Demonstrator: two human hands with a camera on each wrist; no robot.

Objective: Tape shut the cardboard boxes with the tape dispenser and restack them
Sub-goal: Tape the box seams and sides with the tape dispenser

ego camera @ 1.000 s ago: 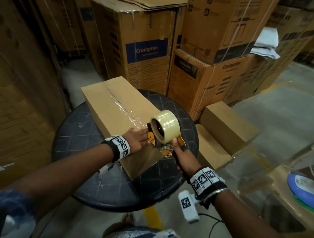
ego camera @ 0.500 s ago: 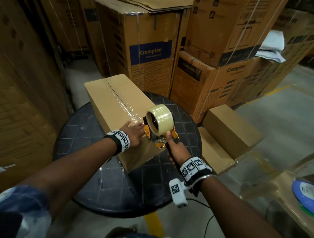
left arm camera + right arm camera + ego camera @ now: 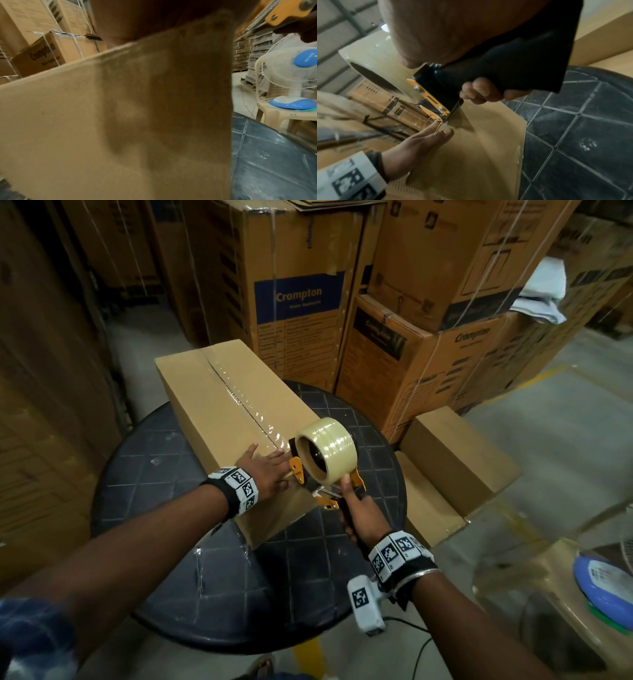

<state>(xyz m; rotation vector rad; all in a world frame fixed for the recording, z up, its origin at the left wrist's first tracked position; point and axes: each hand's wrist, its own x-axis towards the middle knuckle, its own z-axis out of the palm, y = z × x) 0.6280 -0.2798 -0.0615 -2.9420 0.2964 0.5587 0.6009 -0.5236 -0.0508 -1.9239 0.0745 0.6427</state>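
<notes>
A long plain cardboard box (image 3: 219, 402) lies on the round dark table (image 3: 144, 474), with clear tape along its top seam. My left hand (image 3: 265, 470) lies flat on the box's near end, fingers straight, right beside the dispenser's front. My right hand (image 3: 359, 517) grips the black handle of the orange tape dispenser (image 3: 325, 460), which carries a roll of clear tape and sits at the box's near edge. The right wrist view shows the dispenser (image 3: 433, 97) touching the box (image 3: 479, 148), with the left hand's fingertips (image 3: 443, 133) just under its front. The left wrist view is filled by the box's side (image 3: 120, 121).
Two more plain boxes (image 3: 459, 460) lie on the floor right of the table. Tall stacks of printed cartons (image 3: 294, 296) stand behind it. A blue and white fan (image 3: 291, 75) sits on a plastic chair (image 3: 281, 116) at the right.
The dispenser and both hands stay at the near end of the box; the head view has shifted slightly. The tape roll has tilted a little further back.
</notes>
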